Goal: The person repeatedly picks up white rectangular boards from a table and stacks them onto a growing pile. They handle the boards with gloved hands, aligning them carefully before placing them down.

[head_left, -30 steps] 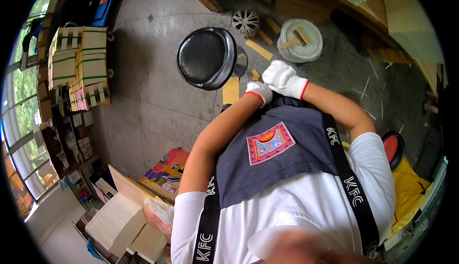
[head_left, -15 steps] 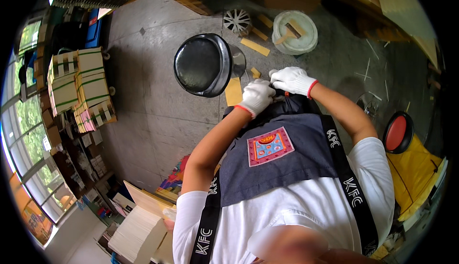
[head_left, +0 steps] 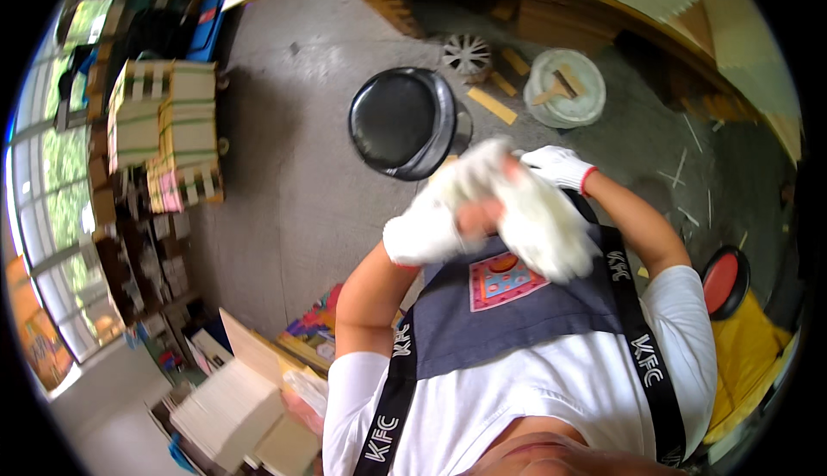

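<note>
My left hand (head_left: 422, 233), in a white knit glove with a red cuff, is raised in front of the dark grey apron (head_left: 465, 342). Its fingers seem closed around a limp white glove (head_left: 547, 230), smeared by motion, with orange-red patches near the hand. Farther right, my right hand (head_left: 560, 168) wears the same kind of glove and rests by the apron's far edge. The white glove partly covers its fingertips, so whether it grips anything is hidden.
Ahead on the grey floor stand a black padded stool (head_left: 398, 121), a pale bucket (head_left: 577, 101) with a wooden-handled brush across it, and a slotted round piece (head_left: 467, 56). Strapped stacks of board (head_left: 172, 131) stand left; a red-topped round seat (head_left: 722, 282) is right.
My left hand has risen from the apron front toward me, bringing out the white glove. The right hand stays near the apron's far edge. The view has shifted slightly.
</note>
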`<state>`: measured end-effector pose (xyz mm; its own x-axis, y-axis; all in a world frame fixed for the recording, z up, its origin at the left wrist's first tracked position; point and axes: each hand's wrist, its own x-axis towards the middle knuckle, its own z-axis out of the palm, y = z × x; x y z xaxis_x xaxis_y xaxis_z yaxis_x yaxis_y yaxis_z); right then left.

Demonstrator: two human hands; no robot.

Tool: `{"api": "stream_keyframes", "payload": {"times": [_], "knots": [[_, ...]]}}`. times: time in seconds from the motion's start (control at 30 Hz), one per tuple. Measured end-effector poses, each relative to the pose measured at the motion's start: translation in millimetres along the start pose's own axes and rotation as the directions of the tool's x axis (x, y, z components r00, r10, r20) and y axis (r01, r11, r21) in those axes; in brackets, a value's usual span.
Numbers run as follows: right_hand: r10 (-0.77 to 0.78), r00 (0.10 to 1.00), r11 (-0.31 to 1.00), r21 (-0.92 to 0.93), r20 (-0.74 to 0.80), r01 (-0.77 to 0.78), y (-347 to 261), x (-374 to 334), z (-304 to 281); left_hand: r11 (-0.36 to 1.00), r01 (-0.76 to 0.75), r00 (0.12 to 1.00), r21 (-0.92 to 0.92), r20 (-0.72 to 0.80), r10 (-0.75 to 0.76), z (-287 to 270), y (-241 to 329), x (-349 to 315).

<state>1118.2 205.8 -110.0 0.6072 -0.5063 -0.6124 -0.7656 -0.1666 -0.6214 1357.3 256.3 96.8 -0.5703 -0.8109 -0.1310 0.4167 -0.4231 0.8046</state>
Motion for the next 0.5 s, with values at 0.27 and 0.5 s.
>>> {"api": "stream_keyframes", "payload": {"times": [0.27,0.5], "knots": [[-0.088,0.996,0.991,-0.103,-0.028,0.085,-14.7,1.1,12.0,0.904,-0.279,0.924,0.325,0.349,0.160,40.0,44.3,-35.7],[-0.147,0.988,0.982,-0.132,-0.054,0.139,-13.2,-2.8,37.5,0.854,-0.407,0.868,0.323,0.428,0.252,17.9,55.6,-74.9]]}}
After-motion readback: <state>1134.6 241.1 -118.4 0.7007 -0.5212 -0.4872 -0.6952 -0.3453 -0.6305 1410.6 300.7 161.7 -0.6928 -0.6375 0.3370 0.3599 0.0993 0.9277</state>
